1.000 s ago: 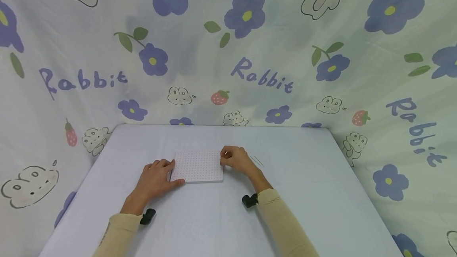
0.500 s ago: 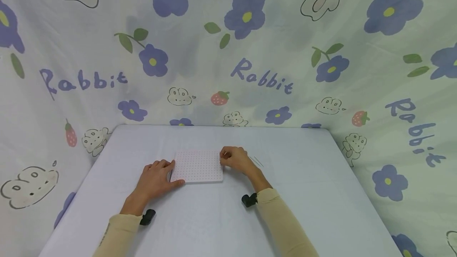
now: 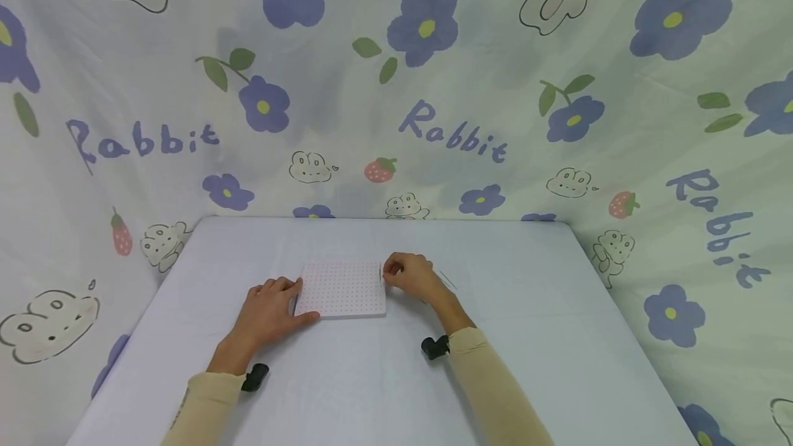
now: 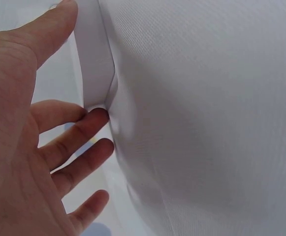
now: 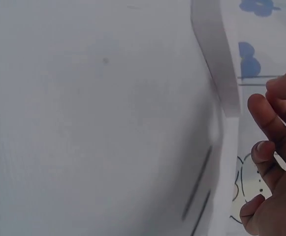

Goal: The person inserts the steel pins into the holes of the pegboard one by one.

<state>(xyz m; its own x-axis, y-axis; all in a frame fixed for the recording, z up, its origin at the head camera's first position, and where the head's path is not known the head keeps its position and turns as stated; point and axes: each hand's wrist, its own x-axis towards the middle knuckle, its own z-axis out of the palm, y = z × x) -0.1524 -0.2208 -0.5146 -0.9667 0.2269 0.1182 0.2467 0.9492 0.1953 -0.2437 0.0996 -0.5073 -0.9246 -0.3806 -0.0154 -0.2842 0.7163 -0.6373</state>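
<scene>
A white pegboard dotted with rows of small holes lies flat on the table. My left hand rests at its left side with straight, spread fingers, the thumb on the front corner and fingertips along the side edge. At the right edge is my right hand, thumb and fingers bent close together. A thin dark rod stands there just left of the fingertips. In the right wrist view two thin rods stick out from the board edge toward the fingertips; I cannot tell whether these still pinch one.
More thin dark rods lie on the white table to the right of the board, partly hidden by the right hand and wrist in the head view. A cloth printed with flowers and rabbits hangs behind and at both sides.
My right hand has shifted slightly right, and a narrow gap now shows between its fingertips and the standing rod. My left hand and the board have stayed in place.
</scene>
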